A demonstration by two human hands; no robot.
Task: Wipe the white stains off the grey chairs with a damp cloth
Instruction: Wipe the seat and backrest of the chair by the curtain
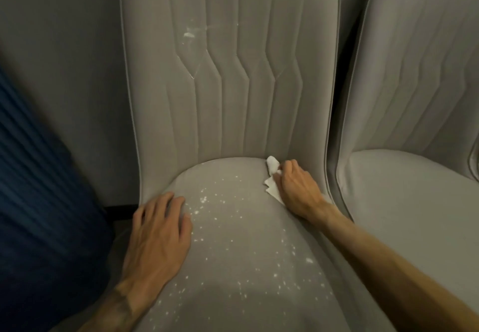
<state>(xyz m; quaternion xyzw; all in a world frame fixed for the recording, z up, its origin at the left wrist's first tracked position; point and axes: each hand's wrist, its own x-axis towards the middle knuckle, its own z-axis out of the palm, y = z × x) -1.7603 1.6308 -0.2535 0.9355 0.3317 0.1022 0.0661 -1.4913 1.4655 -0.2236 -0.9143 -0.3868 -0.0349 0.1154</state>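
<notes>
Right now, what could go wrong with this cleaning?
1. The cloth is small and bunched; the specks cover most of the seat, so it may smear them.
2. The left grip rests flat beside specks and could press some in.
3. The streak on the backrest could be missed.

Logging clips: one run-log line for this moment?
right hand grips cloth at seat rear | left hand flat on seat | stains unwiped

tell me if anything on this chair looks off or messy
Yes: white specks are scattered over the grey seat, thickest mid and front, and a white smear marks the upper left of the backrest. Both stand out against plain fabric. The right hand grips the cloth at the seat's rear right.
</notes>
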